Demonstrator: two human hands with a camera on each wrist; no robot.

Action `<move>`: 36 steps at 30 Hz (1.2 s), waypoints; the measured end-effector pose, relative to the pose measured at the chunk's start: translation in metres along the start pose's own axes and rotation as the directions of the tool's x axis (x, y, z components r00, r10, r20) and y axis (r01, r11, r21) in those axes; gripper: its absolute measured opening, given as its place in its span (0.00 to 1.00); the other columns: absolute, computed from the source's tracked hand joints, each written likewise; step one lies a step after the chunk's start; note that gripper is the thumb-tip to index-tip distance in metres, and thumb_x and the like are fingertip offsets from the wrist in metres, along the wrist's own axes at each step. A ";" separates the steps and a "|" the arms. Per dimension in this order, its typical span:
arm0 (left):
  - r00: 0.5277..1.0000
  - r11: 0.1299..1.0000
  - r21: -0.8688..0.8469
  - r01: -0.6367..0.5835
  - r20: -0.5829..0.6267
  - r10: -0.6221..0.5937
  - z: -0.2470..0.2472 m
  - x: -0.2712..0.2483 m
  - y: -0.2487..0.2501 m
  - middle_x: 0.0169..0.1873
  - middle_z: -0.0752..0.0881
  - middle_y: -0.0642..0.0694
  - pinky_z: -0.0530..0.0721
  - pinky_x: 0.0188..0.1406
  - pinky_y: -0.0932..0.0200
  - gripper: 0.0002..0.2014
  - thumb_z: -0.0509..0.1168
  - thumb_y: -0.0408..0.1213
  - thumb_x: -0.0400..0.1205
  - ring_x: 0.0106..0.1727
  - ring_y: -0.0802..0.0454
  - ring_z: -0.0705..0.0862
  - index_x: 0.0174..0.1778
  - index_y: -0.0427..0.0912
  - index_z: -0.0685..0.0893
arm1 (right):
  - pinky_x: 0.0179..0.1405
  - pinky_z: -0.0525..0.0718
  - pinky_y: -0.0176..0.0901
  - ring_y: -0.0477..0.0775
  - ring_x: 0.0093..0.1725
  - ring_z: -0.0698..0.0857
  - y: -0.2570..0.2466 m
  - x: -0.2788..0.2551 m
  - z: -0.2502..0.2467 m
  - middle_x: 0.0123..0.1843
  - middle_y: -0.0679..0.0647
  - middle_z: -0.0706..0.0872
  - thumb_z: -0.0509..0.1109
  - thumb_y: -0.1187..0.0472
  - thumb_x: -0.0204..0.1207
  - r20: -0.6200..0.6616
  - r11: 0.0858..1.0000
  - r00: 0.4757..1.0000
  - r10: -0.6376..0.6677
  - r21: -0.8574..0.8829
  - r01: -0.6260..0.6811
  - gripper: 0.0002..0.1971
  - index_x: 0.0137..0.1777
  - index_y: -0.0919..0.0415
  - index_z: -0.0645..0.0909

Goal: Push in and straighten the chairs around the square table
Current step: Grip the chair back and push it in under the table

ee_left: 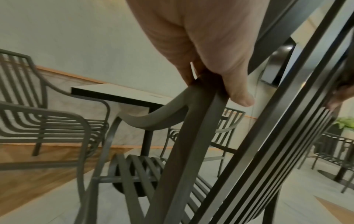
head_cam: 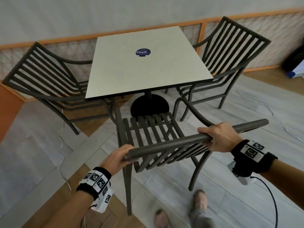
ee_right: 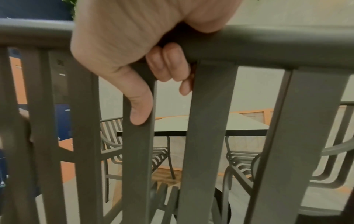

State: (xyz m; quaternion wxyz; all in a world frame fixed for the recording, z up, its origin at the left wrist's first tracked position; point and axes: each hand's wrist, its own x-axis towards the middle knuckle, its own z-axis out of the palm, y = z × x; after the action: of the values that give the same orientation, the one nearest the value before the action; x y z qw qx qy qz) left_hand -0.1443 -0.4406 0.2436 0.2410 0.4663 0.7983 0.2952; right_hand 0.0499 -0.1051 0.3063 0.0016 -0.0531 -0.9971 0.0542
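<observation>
A square white table [head_cam: 148, 69] with a round dark sticker stands on a black pedestal base. A dark slatted metal chair [head_cam: 148, 127] stands in front of it, turned askew, its seat short of the table edge. My left hand [head_cam: 117, 156] grips the left end of its top rail [head_cam: 181, 143]; in the left wrist view the left hand [ee_left: 206, 57] curls over the corner of the near chair [ee_left: 182, 144]. My right hand [head_cam: 218, 137] grips the rail further right, and the right wrist view shows the right hand [ee_right: 145, 60] wrapped round the rail [ee_right: 268, 42].
Two more slatted chairs flank the table: the left chair [head_cam: 42, 74] and the right chair [head_cam: 230, 53]. An orange-framed low barrier [head_cam: 246, 18] runs behind. My feet [head_cam: 199, 200] stand on the grey tile floor. A thin cable [head_cam: 62, 145] lies on the floor at left.
</observation>
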 end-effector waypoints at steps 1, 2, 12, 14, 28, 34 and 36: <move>0.999 0.999 -0.033 0.035 -0.010 -0.035 -0.001 -0.004 -0.004 0.50 0.84 0.55 0.82 0.59 0.58 0.10 0.72 0.37 0.77 0.55 0.64 0.81 0.52 0.52 0.83 | 0.23 0.69 0.35 0.52 0.22 0.82 -0.008 0.004 0.003 0.23 0.48 0.83 0.76 0.60 0.56 0.006 1.000 1.000 -0.010 -0.008 0.010 0.16 0.42 0.46 0.77; 0.998 0.996 -0.054 0.068 -0.009 -0.068 -0.004 -0.008 -0.008 0.50 0.85 0.54 0.82 0.60 0.55 0.09 0.72 0.37 0.76 0.55 0.63 0.81 0.50 0.51 0.83 | 0.24 0.69 0.36 0.52 0.22 0.82 -0.016 0.007 0.006 0.24 0.49 0.84 0.75 0.59 0.57 0.008 1.000 1.000 -0.016 -0.018 0.017 0.15 0.43 0.46 0.77; 0.953 0.952 -0.027 0.304 0.025 -0.303 -0.052 -0.094 0.004 0.71 0.74 0.65 0.72 0.74 0.53 0.51 0.79 0.65 0.55 0.72 0.67 0.72 0.73 0.70 0.62 | 0.25 0.66 0.36 0.55 0.25 0.80 -0.095 0.035 0.040 0.26 0.48 0.78 0.66 0.57 0.69 0.155 0.997 0.986 -0.055 -0.041 0.062 0.07 0.46 0.50 0.73; 0.958 0.956 0.116 0.269 0.073 -0.278 -0.047 -0.087 0.023 0.74 0.70 0.65 0.69 0.77 0.53 0.48 0.75 0.67 0.59 0.74 0.65 0.69 0.75 0.69 0.60 | 0.27 0.68 0.40 0.56 0.24 0.78 -0.107 0.034 0.044 0.25 0.49 0.77 0.66 0.59 0.67 0.174 0.998 0.984 -0.041 -0.032 0.048 0.07 0.45 0.52 0.74; 0.926 0.938 0.249 0.243 0.230 -0.301 -0.004 -0.041 0.029 0.45 0.88 0.55 0.83 0.49 0.58 0.17 0.72 0.37 0.75 0.46 0.59 0.84 0.59 0.57 0.84 | 0.29 0.69 0.43 0.57 0.27 0.74 -0.125 0.027 0.067 0.28 0.49 0.76 0.67 0.63 0.68 0.234 0.997 0.970 0.072 0.017 -0.079 0.08 0.43 0.53 0.71; 0.913 0.922 0.242 0.302 0.205 -0.353 0.013 -0.042 0.010 0.54 0.88 0.51 0.76 0.53 0.63 0.22 0.71 0.32 0.76 0.54 0.56 0.84 0.65 0.54 0.82 | 0.27 0.72 0.44 0.56 0.26 0.76 -0.127 0.019 0.095 0.25 0.47 0.73 0.66 0.65 0.70 0.241 0.987 0.964 0.108 0.093 -0.133 0.11 0.41 0.52 0.65; 0.905 0.916 0.223 0.333 0.197 -0.377 0.022 -0.048 0.001 0.58 0.88 0.51 0.79 0.59 0.61 0.25 0.71 0.31 0.76 0.57 0.55 0.84 0.67 0.56 0.81 | 0.29 0.78 0.44 0.54 0.28 0.80 -0.128 0.010 0.105 0.27 0.48 0.78 0.65 0.65 0.73 0.248 0.977 0.964 0.095 0.162 -0.138 0.07 0.44 0.54 0.70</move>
State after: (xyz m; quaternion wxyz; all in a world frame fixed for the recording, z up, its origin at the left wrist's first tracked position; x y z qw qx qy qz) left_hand -0.1071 -0.4776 0.2337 0.3401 0.3644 0.8594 0.1138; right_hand 0.0255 -0.2415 0.2152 -0.1168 -0.1048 -0.9763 0.1491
